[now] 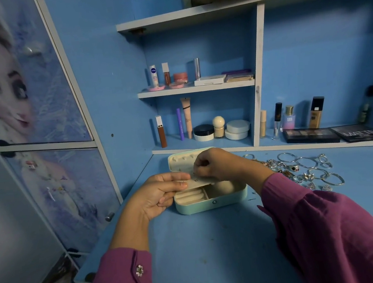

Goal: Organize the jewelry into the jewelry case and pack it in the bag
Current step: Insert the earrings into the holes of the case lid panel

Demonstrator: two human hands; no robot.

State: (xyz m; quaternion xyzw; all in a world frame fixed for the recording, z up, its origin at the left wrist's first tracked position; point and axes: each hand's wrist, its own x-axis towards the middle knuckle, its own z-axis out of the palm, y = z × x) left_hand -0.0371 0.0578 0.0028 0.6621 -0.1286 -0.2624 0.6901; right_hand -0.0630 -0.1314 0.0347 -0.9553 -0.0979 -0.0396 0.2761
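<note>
A mint-green jewelry case (213, 202) lies open on the blue desk (215, 242), its cream lid (180, 160) tipped back. My left hand (161, 194) grips a cream earring panel (203, 181) held over the case's compartments. My right hand (216, 164) pinches a small earring at the panel's upper side; the earring itself is mostly hidden by my fingers. A heap of silver jewelry (300, 168), with bangles, rings and earrings, lies on the desk to the right of the case. No bag is in view.
Shelves behind the case hold cosmetics: tubes, jars (237, 129), bottles (316, 112) and flat eyeshadow palettes (310, 136). A cabinet door with a printed cartoon figure (24, 90) stands at the left. The desk's front edge runs below my sleeves.
</note>
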